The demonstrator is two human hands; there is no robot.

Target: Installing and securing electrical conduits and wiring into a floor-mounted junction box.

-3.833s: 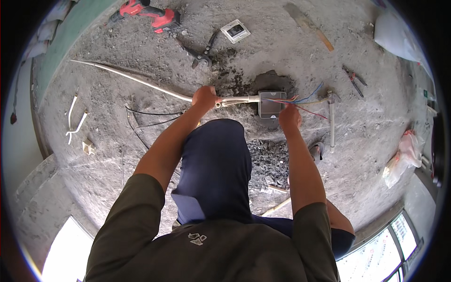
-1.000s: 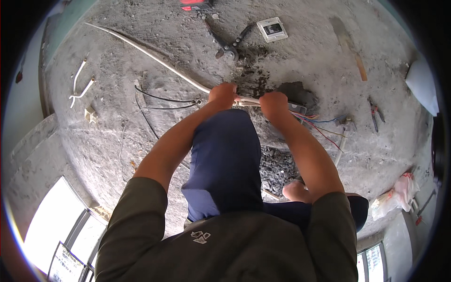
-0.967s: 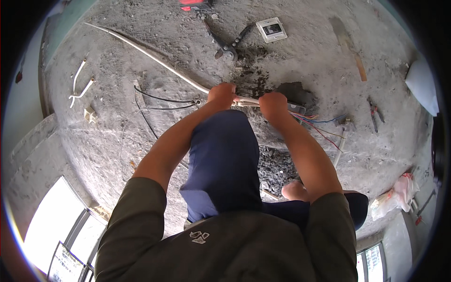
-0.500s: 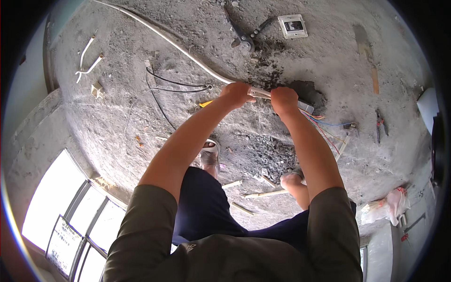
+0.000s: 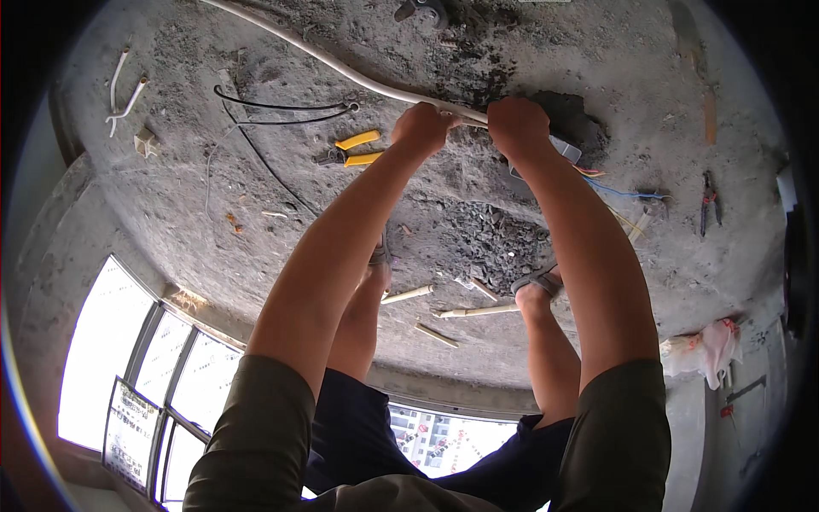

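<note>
A long white conduit pipe (image 5: 341, 75) runs from the far left to my two hands. My left hand (image 5: 422, 128) is closed on it, thumb toward the right. Close by on the right, my right hand (image 5: 517, 126) wraps round the conduit's near end; the fist hides the pipe there. Just beyond that hand is a grey box (image 5: 565, 149) beside a dark hollow in the floor. Coloured wires (image 5: 627, 192) trail to its right, partly behind my forearm. Yellow-handled pliers (image 5: 358, 149) lie spread beside my left hand.
Black cable (image 5: 286, 121) loops on the left floor. Dark rubble (image 5: 486, 243) lies between my feet, with short pipe pieces (image 5: 478, 311) nearer me. Red-handled pliers (image 5: 708, 203) and a wooden-handled tool (image 5: 709, 115) lie at right. A plastic bag (image 5: 721, 350) sits lower right.
The view has tilted, so the far floor things sit higher or leave the frame, and a window shows between my legs. Both hands remain on the conduit, and the yellow-handled pliers are now uncovered.
</note>
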